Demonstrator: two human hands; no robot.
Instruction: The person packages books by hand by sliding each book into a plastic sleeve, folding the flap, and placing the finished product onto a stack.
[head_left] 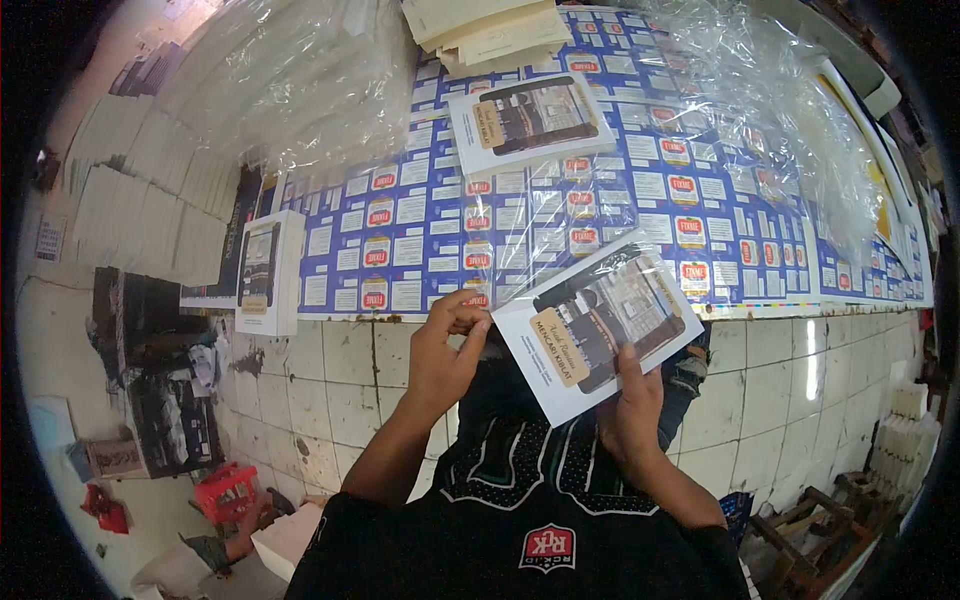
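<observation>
My right hand [635, 405] grips a white book [600, 325] by its lower right side, thumb on the cover. The cover carries a picture and the words "Mencari Kiblat", and the book is tilted above my lap at the table's edge. Clear plastic film [545, 225] stretches from the book's upper edge over the table. My left hand [445, 345] is closed beside the book's left corner, thumb and fingers pinched together. What lies between those fingertips is too small to tell. Another copy of the book [535, 120] lies farther back on the table.
Blue printed sheets cover the table [390, 220]. A short stack of the same books [270, 272] stands at its left front edge. Clear plastic bags [300, 80] are heaped back left, and more plastic [790, 130] lies right. Cream paper [490, 30] sits at the back. Another person's arm [240, 540] shows lower left.
</observation>
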